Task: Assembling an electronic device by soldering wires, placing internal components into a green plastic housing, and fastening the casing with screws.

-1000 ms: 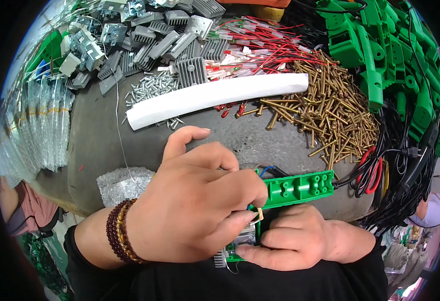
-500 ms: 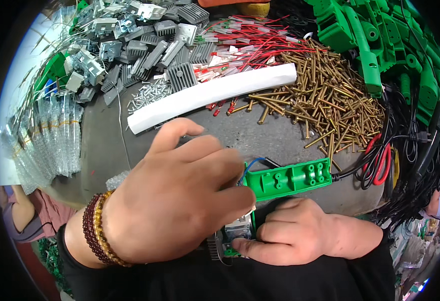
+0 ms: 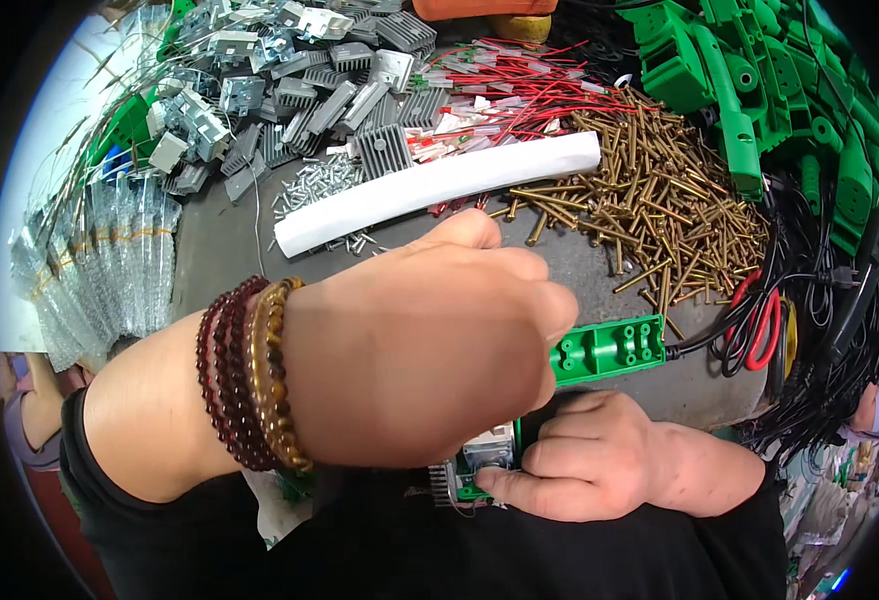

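Note:
A green plastic tool housing [image 3: 609, 350] lies in front of me, its long half hollow side up with round bosses inside. Its nearer part holds a metal bracket [image 3: 489, 450] and has a grey finned heat sink [image 3: 443, 484] beside it. My right hand [image 3: 584, 455] grips this nearer part, fingers curled, thumb on its lower end by the bracket. My left hand [image 3: 419, 350] is above the housing, wrist bent, fingers curled over toward its middle. Their tips, and anything in them, are hidden behind the back of the hand. Beaded bracelets [image 3: 249, 375] circle that wrist.
A white curved strip [image 3: 439, 193] lies beyond my hands, with silver screws [image 3: 319, 185] and brass screws [image 3: 659, 190] around it. Behind are heat sinks [image 3: 384, 150] and red wires [image 3: 529, 85]. Green housings [image 3: 749, 90], black cables [image 3: 809, 330] and red-handled scissors [image 3: 769, 330] sit right; bubble-wrap sleeves [image 3: 99, 260] left.
My left hand has moved right and slightly up, turning its back to view and covering more of the housing. My right hand keeps its grip, and the view has shifted slightly.

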### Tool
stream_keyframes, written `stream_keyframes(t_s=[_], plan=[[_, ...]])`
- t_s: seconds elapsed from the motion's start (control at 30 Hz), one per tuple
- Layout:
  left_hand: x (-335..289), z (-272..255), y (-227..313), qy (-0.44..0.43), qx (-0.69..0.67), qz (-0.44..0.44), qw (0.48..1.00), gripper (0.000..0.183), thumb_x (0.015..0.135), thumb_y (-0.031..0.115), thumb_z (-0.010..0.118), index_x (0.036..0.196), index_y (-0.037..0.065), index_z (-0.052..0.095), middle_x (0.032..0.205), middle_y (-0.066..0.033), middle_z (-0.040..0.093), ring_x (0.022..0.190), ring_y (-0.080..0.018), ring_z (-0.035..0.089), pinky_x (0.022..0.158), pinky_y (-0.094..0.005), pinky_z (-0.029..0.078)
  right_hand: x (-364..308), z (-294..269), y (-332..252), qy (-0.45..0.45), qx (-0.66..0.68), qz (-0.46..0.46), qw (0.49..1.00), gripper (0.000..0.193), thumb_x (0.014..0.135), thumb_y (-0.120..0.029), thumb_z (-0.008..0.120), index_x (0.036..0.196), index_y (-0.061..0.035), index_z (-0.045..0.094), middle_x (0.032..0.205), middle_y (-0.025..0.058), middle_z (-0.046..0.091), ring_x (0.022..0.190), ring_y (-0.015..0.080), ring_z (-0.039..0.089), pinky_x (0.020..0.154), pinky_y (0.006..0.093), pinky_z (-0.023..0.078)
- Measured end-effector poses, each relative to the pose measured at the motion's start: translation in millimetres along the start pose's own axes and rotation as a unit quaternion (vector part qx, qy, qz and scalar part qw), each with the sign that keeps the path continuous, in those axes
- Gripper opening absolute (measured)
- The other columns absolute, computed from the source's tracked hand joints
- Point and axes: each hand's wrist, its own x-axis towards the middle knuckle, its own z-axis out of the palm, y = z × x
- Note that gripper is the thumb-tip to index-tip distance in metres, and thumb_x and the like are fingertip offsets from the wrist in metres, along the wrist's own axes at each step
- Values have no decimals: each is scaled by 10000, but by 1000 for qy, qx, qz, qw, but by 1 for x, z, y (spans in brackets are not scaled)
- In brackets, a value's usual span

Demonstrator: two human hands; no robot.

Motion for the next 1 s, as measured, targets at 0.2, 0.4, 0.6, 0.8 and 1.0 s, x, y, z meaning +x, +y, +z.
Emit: stream_keyframes(t_s=[0.2, 0.4, 0.6, 0.8, 1.0], plan=[[-8, 2, 5, 29, 1, -38, 999, 65, 692, 139, 750, 737, 130, 703, 1020, -27, 573, 1034, -260, 521, 959, -447, 344, 1, 1, -2, -7, 5, -2, 1000, 173, 768, -97, 749, 939, -96, 722, 657, -40, 407, 533, 82, 488, 458, 244, 404], [-6, 8, 8, 14, -38, -30, 999, 77, 751, 183, 739, 787, 115, 737, 1234, -73, 595, 1211, -321, 484, 1046, -522, 298, 2, 1, -3, -14, 21, 9, 1000, 194, 763, -95, 749, 956, -91, 727, 662, -35, 425, 549, 92, 512, 469, 250, 422], [-11, 7, 7, 10, -48, -25, 998, 126, 803, 232, 703, 812, 114, 747, 1327, -94, 572, 1294, -345, 432, 1084, -564, 261, 2, 0, -2, -16, 44, 18, 999, 221, 763, -101, 750, 983, -89, 732, 663, -29, 431, 555, 100, 523, 471, 257, 429], [-16, 21, 7, 92, -42, -34, 994, 128, 813, 235, 695, 799, 120, 750, 1375, -89, 553, 1371, -362, 393, 1128, -610, 198, 2, 2, -1, -15, 57, 22, 998, 218, 770, -108, 758, 987, -92, 738, 659, -29, 421, 554, 100, 517, 471, 259, 420], [-16, 26, 7, 116, -61, -35, 991, 126, 792, 235, 717, 758, 114, 729, 1357, -97, 568, 1330, -360, 444, 1104, -568, 259, 0, 1, -1, -14, 52, 28, 998, 199, 774, -112, 765, 972, -100, 741, 686, -28, 441, 577, 105, 517, 482, 265, 418]])
